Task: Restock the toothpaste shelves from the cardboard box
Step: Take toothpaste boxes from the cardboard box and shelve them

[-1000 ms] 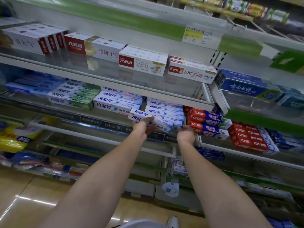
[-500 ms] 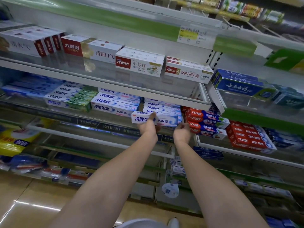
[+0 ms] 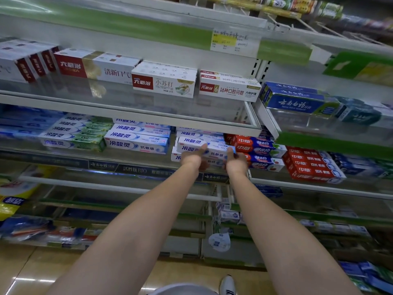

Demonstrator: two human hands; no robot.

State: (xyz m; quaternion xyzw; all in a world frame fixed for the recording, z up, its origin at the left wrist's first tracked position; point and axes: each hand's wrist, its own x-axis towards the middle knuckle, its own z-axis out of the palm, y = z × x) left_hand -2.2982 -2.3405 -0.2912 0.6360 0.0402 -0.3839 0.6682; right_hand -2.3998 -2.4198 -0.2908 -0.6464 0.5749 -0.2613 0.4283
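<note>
A white and blue toothpaste box lies on top of a stack of like boxes on the middle shelf. My left hand grips the box's left half, thumb on its front face. My right hand holds its right end, thumb up along the edge. Both arms reach forward under the upper glass shelf. The cardboard box is not in view.
Red toothpaste boxes stand right of the stack, more white-blue boxes to the left. White and red boxes line the upper shelf. Lower shelves hold bagged goods. A white shoe shows on the tiled floor.
Both hands have carried the toothpaste box deeper and to the right, from the shelf's front edge onto the top of the stack.
</note>
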